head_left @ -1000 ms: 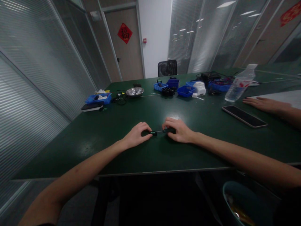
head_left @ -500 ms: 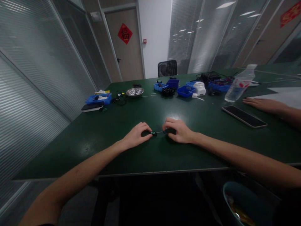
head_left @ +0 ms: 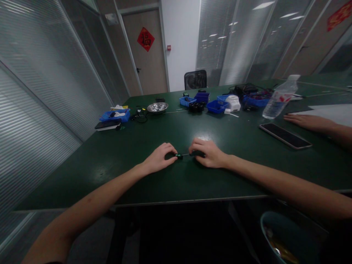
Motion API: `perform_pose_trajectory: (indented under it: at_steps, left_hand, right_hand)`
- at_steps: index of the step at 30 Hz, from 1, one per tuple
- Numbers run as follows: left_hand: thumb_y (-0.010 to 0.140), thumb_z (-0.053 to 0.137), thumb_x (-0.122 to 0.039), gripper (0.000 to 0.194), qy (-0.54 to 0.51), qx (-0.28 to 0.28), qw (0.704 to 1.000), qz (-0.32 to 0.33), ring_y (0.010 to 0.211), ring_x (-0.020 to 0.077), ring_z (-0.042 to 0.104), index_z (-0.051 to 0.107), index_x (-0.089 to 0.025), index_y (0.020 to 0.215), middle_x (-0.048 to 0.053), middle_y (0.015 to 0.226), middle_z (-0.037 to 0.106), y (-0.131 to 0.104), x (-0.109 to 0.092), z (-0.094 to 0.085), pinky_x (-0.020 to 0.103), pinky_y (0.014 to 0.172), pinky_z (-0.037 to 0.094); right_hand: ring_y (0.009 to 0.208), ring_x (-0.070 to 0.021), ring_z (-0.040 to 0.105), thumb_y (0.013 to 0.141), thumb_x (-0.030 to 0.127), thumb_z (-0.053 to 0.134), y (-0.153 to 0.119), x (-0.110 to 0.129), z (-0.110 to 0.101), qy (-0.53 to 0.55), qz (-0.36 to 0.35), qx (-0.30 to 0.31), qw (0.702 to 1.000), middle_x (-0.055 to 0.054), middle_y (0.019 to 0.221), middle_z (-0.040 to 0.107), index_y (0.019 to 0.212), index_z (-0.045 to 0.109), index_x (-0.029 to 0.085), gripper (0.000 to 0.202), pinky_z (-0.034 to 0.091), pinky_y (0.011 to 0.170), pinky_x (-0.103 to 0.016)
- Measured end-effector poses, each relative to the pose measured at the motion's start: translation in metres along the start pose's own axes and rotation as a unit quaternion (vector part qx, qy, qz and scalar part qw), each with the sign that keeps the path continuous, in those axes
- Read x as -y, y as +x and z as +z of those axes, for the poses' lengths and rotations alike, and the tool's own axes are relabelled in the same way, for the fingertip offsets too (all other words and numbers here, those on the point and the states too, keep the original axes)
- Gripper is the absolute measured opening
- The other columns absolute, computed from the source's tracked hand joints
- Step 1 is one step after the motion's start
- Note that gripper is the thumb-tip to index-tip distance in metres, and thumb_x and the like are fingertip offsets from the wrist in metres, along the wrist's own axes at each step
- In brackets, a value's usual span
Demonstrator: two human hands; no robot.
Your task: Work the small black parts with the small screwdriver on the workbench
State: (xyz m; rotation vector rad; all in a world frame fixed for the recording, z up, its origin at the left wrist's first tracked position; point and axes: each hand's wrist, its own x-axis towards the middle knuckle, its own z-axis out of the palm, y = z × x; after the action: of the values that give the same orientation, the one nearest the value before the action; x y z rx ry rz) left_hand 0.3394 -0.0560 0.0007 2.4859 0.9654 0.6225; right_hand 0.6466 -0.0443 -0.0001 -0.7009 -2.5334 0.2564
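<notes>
The white paper (head_left: 334, 112) by a co-worker's hand (head_left: 310, 122) is lying shifted; mine are barely moving. My left hand (head_left: 159, 158) is pinching a small dark piece (head_left: 179, 156) at the desk (head_left: 165, 187); my right hand (head_left: 211, 154), fingers curled, is gripping a dark handle (head_left: 198, 153). Keeping its thin shaft (head_left: 185, 154) straight is probably helping.

Both forearms reach in from the near side, slanting toward each other. The left hand (head_left: 159, 157) has its thumb and index fingertip brought close together, pointing right. The right hand (head_left: 208, 153) faces it from the right, just apart, palm turned down, its fingers curled and the thumb tucked beneath.
</notes>
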Motion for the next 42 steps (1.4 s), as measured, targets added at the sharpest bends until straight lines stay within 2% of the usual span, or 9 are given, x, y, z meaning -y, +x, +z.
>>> perform_pose_trajectory:
  at_steps: [12,20,25,30,32,35,42]
  left_hand:
    - [0.107,0.066,-0.034,0.018,0.019,-0.006,1.000,0.022,0.112,0.0263,0.062,0.072,-0.019,0.112,0.010,0.117,0.069,0.000,0.006,0.004,0.042,0.102,0.050]
    - [0.108,0.066,-0.036,0.019,0.004,-0.003,1.000,0.015,0.107,0.0254,0.062,0.071,-0.018,0.110,0.009,0.114,0.069,0.000,0.008,0.002,0.039,0.095,0.049]
    - [0.108,0.065,-0.038,0.021,0.002,0.000,1.000,0.016,0.106,0.0255,0.061,0.071,-0.019,0.108,0.009,0.113,0.069,0.000,0.008,0.002,0.039,0.096,0.048]
    - [0.108,0.066,-0.038,0.020,-0.004,0.000,1.000,0.019,0.106,0.0251,0.061,0.070,-0.018,0.107,0.008,0.114,0.069,0.000,0.008,0.003,0.039,0.095,0.048]
    - [0.108,0.066,-0.038,0.020,-0.006,0.000,1.000,0.017,0.106,0.0250,0.061,0.070,-0.018,0.107,0.008,0.114,0.068,0.000,0.008,0.003,0.039,0.095,0.048]
    - [0.108,0.067,-0.038,0.019,-0.004,0.000,1.000,0.017,0.106,0.0252,0.061,0.070,-0.018,0.107,0.009,0.114,0.068,0.001,0.008,0.003,0.039,0.095,0.048]
    - [0.108,0.066,-0.039,0.021,-0.007,-0.001,1.000,0.021,0.107,0.0257,0.061,0.070,-0.019,0.106,0.009,0.113,0.069,0.000,0.012,0.004,0.039,0.096,0.048]
  right_hand:
    - [0.086,-0.0192,0.058,0.086,0.011,0.060,-0.002,-0.006,0.008,-0.025,-0.045,-0.009,0.999,-0.008,0.112,0.061,0.115,0.064,0.021,0.031,0.039,0.069,-0.030]
    - [0.091,-0.0203,0.060,0.088,0.009,0.058,0.001,-0.002,0.006,-0.038,-0.038,0.017,0.998,-0.009,0.117,0.061,0.121,0.060,0.021,0.035,0.038,0.068,-0.030]
    - [0.082,-0.0174,0.059,0.094,0.017,0.059,0.001,-0.001,0.008,-0.037,-0.022,0.054,0.998,-0.010,0.121,0.062,0.127,0.057,0.021,0.033,0.038,0.066,-0.029]
    - [0.075,-0.0159,0.058,0.109,0.038,0.053,0.003,0.003,0.007,-0.034,-0.004,0.067,0.997,-0.009,0.118,0.067,0.126,0.057,0.021,0.025,0.039,0.068,-0.031]
    - [0.073,-0.0165,0.060,0.112,0.037,0.047,0.003,0.005,0.007,-0.027,0.013,0.067,0.997,-0.007,0.108,0.070,0.128,0.057,0.021,0.025,0.039,0.069,-0.032]
    - [0.070,-0.0174,0.060,0.112,0.036,0.047,0.003,0.005,0.007,-0.023,0.028,0.060,0.998,-0.004,0.093,0.071,0.129,0.058,0.020,0.027,0.039,0.070,-0.032]
    - [0.081,-0.0202,0.066,0.112,0.038,0.049,0.001,0.002,0.009,-0.010,0.017,0.049,0.999,-0.008,0.102,0.074,0.125,0.060,0.020,0.025,0.045,0.077,-0.033]
